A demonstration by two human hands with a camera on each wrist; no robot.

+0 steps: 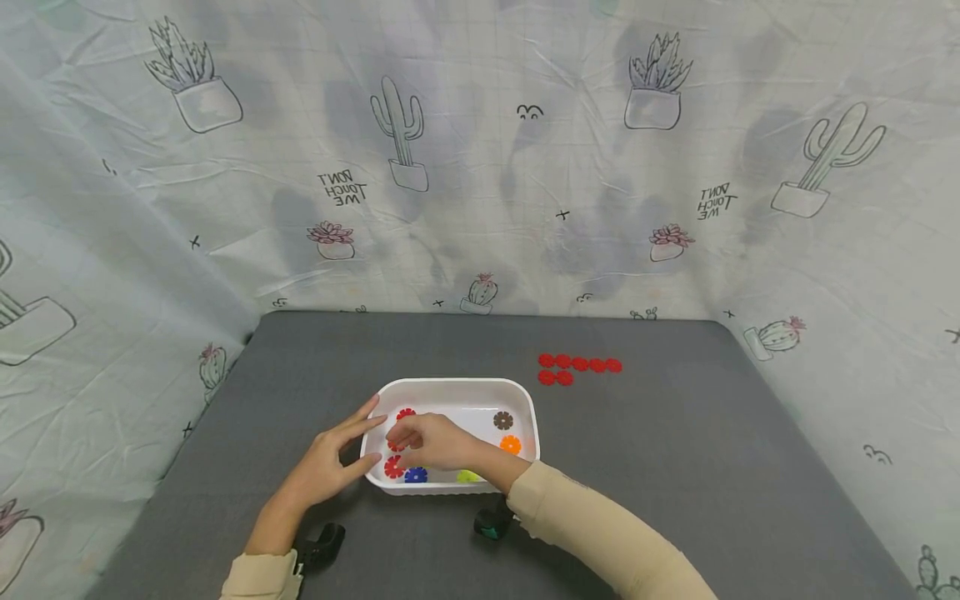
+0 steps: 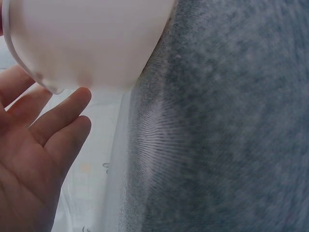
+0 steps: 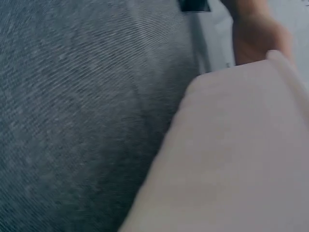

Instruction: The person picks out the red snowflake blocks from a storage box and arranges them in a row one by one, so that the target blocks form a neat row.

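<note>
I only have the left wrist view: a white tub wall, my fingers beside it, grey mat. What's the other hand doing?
Observer: The right hand is reaching inside the white tub, fingers curled at a red flower disc near its left end.
Operator: What else is in the tub?
Observer: More discs: red, blue, yellow-green, orange and brown.
Operator: Any discs outside it?
Observer: Yes, a group of red discs lies on the grey mat, beyond the tub's right end.
Operator: And my left hand?
Observer: The left hand rests straight-fingered against the tub's left wall.
</note>
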